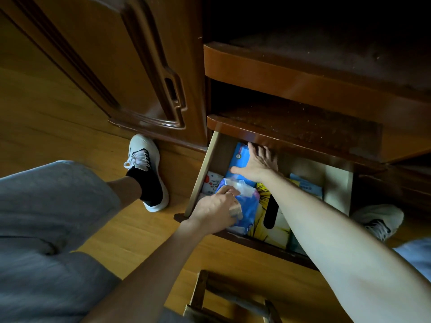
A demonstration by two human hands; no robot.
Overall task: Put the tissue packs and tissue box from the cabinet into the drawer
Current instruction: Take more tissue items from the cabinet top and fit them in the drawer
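The wooden drawer [205, 171] stands pulled open at the cabinet's foot. Inside it, my left hand [218, 209] grips a blue tissue pack [247, 206] near the front. My right hand [260, 163] lies flat with spread fingers on another blue pack [239, 157] toward the back, partly under the shelf edge. A yellow tissue box [279, 220] with a dark slot lies in the middle of the drawer, beside my right forearm. A small white pack with red print [212, 183] sits at the drawer's left wall. A light blue pack [307, 186] lies on the right side.
Two bare cabinet shelves [303, 127] rise above the drawer. A cabinet door [140, 73] stands to the left. My feet in white shoes [145, 164] rest on the wooden floor either side of the drawer. A small wooden stool [233, 299] sits in front of me.
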